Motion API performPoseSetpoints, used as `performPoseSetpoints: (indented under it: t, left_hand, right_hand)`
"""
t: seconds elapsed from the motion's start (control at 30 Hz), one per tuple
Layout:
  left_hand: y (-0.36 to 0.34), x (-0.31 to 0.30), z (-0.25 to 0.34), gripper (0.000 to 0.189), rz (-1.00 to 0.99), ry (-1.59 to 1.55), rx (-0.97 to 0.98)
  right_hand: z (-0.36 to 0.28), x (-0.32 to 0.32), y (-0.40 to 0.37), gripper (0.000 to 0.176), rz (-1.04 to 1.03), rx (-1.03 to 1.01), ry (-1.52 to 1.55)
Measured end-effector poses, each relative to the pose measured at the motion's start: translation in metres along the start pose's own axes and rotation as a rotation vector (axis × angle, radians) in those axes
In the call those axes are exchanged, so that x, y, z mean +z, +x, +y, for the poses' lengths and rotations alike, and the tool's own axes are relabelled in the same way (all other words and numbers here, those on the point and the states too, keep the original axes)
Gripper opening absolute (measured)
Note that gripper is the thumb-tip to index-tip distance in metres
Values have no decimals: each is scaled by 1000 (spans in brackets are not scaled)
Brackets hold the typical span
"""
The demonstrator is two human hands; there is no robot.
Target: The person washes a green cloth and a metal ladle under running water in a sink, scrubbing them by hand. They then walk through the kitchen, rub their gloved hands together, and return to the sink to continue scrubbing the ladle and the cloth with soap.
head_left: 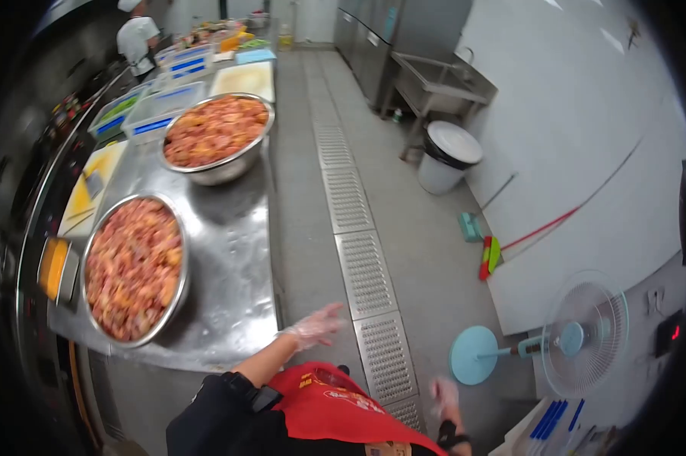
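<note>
My left hand (pixel 314 327), in a clear plastic glove, is held out past the right edge of the steel table (pixel 225 262). Its fingers are stretched and hold nothing. My right hand (pixel 444 395), also gloved, hangs low over the floor at the right; its fingers are too blurred to read. On the table's near end stands a large steel bowl (pixel 182 292) heaped with chopped raw meat (pixel 134 266). Behind it is a second steel bowl (pixel 225 172), full of similar meat (pixel 215 129). Neither hand touches a bowl.
Clear plastic bins (pixel 164 106) and cutting boards (pixel 244 80) line the table farther back, where a co-worker (pixel 137 42) in white stands. A pedestal fan (pixel 575 338) is at the right. Beyond are a lidded bin (pixel 451 148), a sink (pixel 434 80) and a floor drain grate (pixel 366 273).
</note>
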State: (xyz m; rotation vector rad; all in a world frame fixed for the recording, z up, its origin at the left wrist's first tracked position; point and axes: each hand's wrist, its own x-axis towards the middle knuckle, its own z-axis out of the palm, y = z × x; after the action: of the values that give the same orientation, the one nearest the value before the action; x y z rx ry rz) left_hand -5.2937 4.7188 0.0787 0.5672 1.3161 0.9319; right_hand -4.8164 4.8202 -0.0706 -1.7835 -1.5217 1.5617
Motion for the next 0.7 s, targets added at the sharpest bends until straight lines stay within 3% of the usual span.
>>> performPoseSetpoints:
  t: [0.03,0.07,0.13,0.23,0.33,0.47,0.53,0.6,0.67,0.7]
  left_hand:
    - [12,-5,8,74,53,-54,-6]
    - [24,-11,19,74,118,-115,1]
    - [51,-28,37,71,172,-165,12]
    - [101,-60,73,67,234,-236,56]
    - [159,-92,120,58,296,-277,50]
    - [256,-137,191,48,344,-270,38]
    - [303,-151,233,40,376,-265,33]
    - [354,-162,280,31,403,-251,23]
    - [416,-184,308,27,441,-235,23]
    - [448,-199,317,25,466,-238,28]
  right_hand:
    - [-61,2,36,30,-29,250,-135]
    - [-116,16,56,20,42,272,226]
    - [-193,26,112,11,-52,187,304]
    - [-240,37,203,15,-178,169,368]
    - [-256,33,268,15,-224,166,173]
    - [-232,-14,347,27,-363,108,-600]
    - [-201,-39,373,29,-256,193,-383]
    - [-148,-64,421,31,-97,430,-78]
    - [-121,-92,452,26,18,-452,-1256]
    - [-132,-94,476,24,-37,-181,-1231]
